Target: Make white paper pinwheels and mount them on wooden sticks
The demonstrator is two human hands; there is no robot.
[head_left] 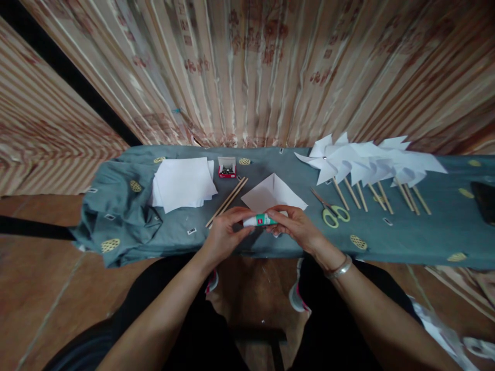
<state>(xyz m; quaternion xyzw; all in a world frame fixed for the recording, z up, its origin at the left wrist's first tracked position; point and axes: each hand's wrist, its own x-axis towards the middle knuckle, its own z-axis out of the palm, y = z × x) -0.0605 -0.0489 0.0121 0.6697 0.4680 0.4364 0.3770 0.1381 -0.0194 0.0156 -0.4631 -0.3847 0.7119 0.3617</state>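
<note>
A white and green glue stick (262,220) is held level between both hands, above the near side of the table. My left hand (228,232) pinches its left end, and my right hand (296,226) grips the right end. Just behind it lies a white paper square (273,191) with a crease or cut at its far corner; my hands and the glue stick hide its near part. Two wooden sticks (228,201) rest to the left of the paper. Scissors with green handles (330,211) lie to the right, blades partly apart.
A stack of white paper (183,183) sits at the left, with an open red box of small metal pieces (227,169) beside it. Several paper pinwheels (363,159) on sticks overlap at the right. A dark object (483,198) lies at the far right of the cloth-covered table (425,234).
</note>
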